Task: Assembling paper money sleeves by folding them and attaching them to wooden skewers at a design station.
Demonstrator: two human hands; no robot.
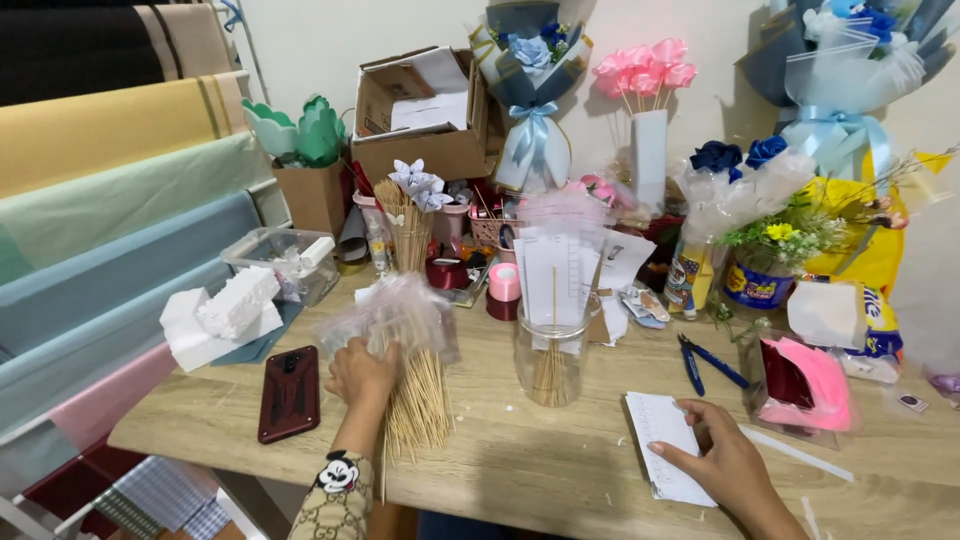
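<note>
My left hand (362,372) rests on a bundle of thin wooden skewers (418,405) that lies on the wooden table (560,470), the far end of the bundle wrapped in crinkled clear plastic (392,312). My right hand (722,462) lies flat on a white sheet of paper (668,440) near the table's front edge, its fingers pressing the sheet down. Between the hands stands a clear glass jar (552,355) with a few sticks and white paper in it.
A dark red phone (290,392) lies left of my left hand. Blue-handled pliers (700,362), a pink tape roll (504,284), a white tissue stack (222,312), a pink-lined clear box (800,385), paper-flower bouquets and a cardboard box (420,110) crowd the back. Rolls of coloured paper (120,200) hang at left.
</note>
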